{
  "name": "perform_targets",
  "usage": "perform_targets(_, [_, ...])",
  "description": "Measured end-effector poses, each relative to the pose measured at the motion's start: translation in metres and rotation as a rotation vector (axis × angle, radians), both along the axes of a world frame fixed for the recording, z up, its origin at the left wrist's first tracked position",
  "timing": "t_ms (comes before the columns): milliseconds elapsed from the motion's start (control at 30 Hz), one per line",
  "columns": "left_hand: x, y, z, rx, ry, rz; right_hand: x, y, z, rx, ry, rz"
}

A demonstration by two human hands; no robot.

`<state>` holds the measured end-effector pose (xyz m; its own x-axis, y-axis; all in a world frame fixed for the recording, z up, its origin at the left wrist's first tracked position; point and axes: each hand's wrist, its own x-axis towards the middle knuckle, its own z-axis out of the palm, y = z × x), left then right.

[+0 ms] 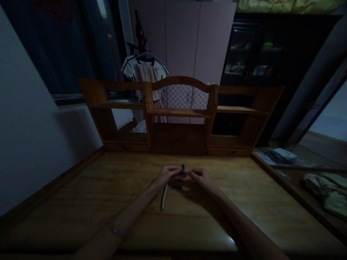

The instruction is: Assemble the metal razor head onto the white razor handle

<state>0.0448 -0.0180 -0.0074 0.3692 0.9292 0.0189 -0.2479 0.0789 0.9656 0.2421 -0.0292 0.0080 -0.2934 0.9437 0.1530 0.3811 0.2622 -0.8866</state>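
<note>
Above the middle of the wooden desk, my left hand is closed with its fingertips on a small dark part that has a shiny spot. A short whitish cable-like strip runs down from below this hand, its lower end towards me; the dim light hides whether it joins the dark part. My right hand is pinched close beside the same part, fingertips almost meeting those of the left. What sits between the right fingertips is too small to make out. Under the hands lies a small dark item on the desktop.
A wooden shelf unit with small drawers stands along the back of the desk. To the right, beyond a raised wooden edge, lie pale cloth and papers. A wall borders the left side.
</note>
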Motion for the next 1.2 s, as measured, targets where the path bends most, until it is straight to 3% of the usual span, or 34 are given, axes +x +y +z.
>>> perform_targets(167, [0.001,0.001,-0.003,0.023,-0.015,0.036,-0.002,0.002,-0.003,-0.005,0.039,0.005])
perform_targets(400, [-0.006,0.014,-0.009,0.034,-0.038,0.18,0.008,0.012,-0.007,0.008,0.204,-0.053])
perform_targets(500, [-0.011,0.019,-0.01,0.14,0.083,0.234,0.016,0.017,-0.004,-0.036,0.274,-0.076])
perform_targets(633, [-0.016,0.017,0.001,0.444,0.402,0.309,0.027,0.02,0.002,-0.082,0.342,-0.135])
perform_targets(767, [-0.022,0.008,0.02,0.744,0.741,0.228,0.04,0.024,0.002,-0.104,0.391,-0.191])
perform_targets(900, [-0.025,-0.001,0.035,0.912,0.938,0.163,0.048,0.03,-0.002,-0.106,0.433,-0.196])
perform_targets(1033, [-0.02,-0.004,0.042,0.991,1.063,0.051,0.051,0.03,-0.005,-0.086,0.458,-0.153])
perform_targets(1200, [-0.01,0.002,0.039,0.987,1.143,-0.119,0.051,0.028,-0.006,-0.08,0.502,-0.099])
